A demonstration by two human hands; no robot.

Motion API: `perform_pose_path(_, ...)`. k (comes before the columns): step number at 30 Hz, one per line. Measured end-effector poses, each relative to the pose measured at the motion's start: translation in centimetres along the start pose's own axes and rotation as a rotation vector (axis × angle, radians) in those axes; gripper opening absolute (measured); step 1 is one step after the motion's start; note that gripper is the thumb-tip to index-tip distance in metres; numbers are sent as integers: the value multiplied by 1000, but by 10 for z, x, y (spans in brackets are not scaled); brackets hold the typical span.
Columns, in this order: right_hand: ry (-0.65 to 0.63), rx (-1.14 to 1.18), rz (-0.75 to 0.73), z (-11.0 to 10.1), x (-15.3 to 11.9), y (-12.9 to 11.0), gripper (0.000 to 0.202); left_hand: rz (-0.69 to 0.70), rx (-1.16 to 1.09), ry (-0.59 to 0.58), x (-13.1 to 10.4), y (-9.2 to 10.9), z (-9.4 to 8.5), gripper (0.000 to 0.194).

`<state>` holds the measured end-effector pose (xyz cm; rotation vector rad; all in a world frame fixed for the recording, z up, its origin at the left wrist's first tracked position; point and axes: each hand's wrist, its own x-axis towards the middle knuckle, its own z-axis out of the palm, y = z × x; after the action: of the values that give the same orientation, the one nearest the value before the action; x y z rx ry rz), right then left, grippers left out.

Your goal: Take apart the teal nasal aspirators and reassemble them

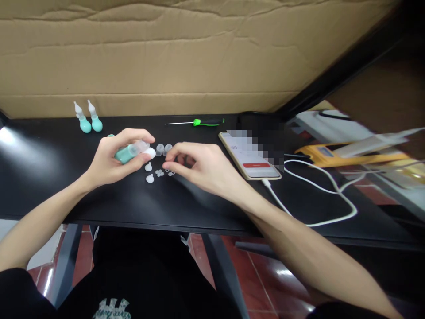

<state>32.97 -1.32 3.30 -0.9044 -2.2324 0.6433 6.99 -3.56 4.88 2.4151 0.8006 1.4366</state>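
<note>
Cardboard (199, 53) fills the bkgd behind our black bench (179, 212), w/ red floor tiles (262, 274) visible below its front edge. Hardest to read is the spot under our R hand (206, 164): a few small clear rings (171, 173) are partly covered by its fingertips, & one of the two clear cups (160, 149) is partly behind the index finger. Beyond our L hand (117, 157), only a sliver of a teal piece (111, 135) shows. Part of the phone (254, 155) is pixelated, & the R edge of view is blurry, incl. a yellow device (323, 153).

Other stuff: two teal-bulb units w/ clear nozzles (90, 118) stand side by side at back L; a green-&-black screwdriver (209, 122) lies at back centre. White cable (347, 216) runs from the phone & loops across the R side. B/w & just in front of our hands sit two white flaps (150, 179) & a cluster of tiny clear discs (160, 173), so the space there is tight.

L arm comes up from lower L, palm turned in; its hand is closed around the held teal bulb (125, 154) w/ clear collar, thumb against a white rounded piece (151, 153) at its end. R arm reaches in from lower R, fingers curled, thumb & index tips narrow over the rings; can't tell if they pinch anything.
</note>
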Motion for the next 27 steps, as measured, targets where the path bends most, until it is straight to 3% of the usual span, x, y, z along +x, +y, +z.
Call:
perform_pose_path(3, 47, 277, -10, 0, -1, -11, 24, 48, -2, -142, 1, -1, 1, 17)
perform_pose_path(6, -14, 421, -76, 5, -1, -14, 32, 72, 3, -237, -1, -3, 4, 14)
perform_pose_path(11, -87, 474, -118, 12, 0, -9, 35, 109, -12, -260, -4, -3, 8, 13)
perform_pose_path(15, -124, 460, -145, 8, -1, -10, 31, 70, -35, -235, -4, -3, 6, 29)
perform_pose_path(19, 26, 351, -200, 0, -2, -11, 24, -19, -38, -103, -3, -2, 0, 30)
perform_pose_path(24, 340, 304, -61, -11, 4, -1, 22, -167, -65, 35, -1, -2, -10, 30)
perform_pose_path(27, 368, 214, -17, -10, 7, 4, 19, -188, -11, 37, 1, -5, -13, 30)
